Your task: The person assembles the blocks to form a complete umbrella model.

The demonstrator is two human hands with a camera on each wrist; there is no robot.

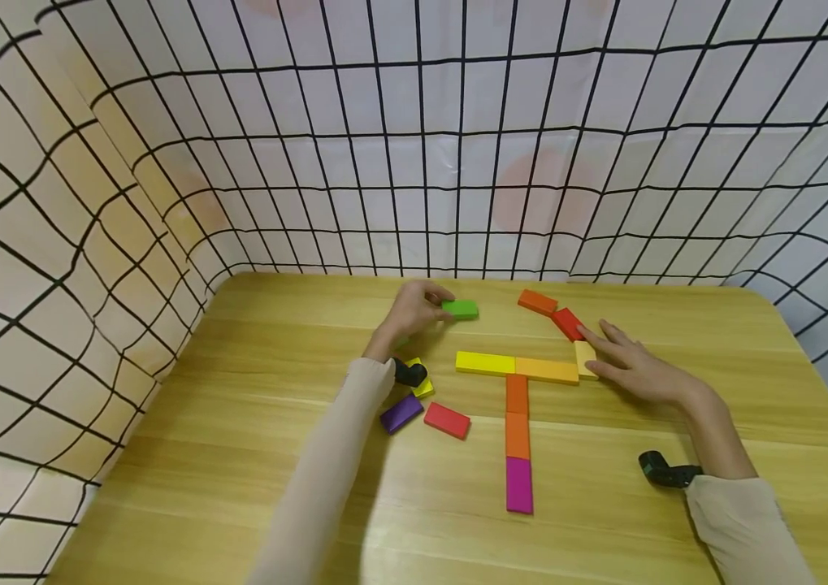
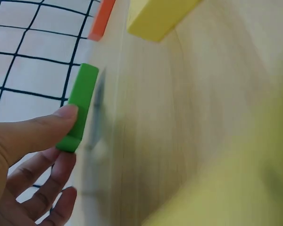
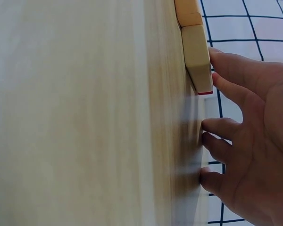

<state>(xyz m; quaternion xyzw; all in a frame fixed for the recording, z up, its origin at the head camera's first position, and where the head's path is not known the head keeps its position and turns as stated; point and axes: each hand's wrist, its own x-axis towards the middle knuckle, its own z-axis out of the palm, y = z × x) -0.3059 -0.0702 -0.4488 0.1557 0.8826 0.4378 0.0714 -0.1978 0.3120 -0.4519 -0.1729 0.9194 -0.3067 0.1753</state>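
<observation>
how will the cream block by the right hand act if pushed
The cream block looks stiff, with straight edges. Lying flat, it would probably slide rather than tip. It touches the light orange block, so pushing that way may shift both.

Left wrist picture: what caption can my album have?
A left hand pinches a green block, with a yellow block beyond.

The flat, yellowish-brown wood-grained table (image 1: 238, 487) had a faint gloss; over it, the green oblong block (image 1: 463, 309) looked smooth and matt.
</observation>
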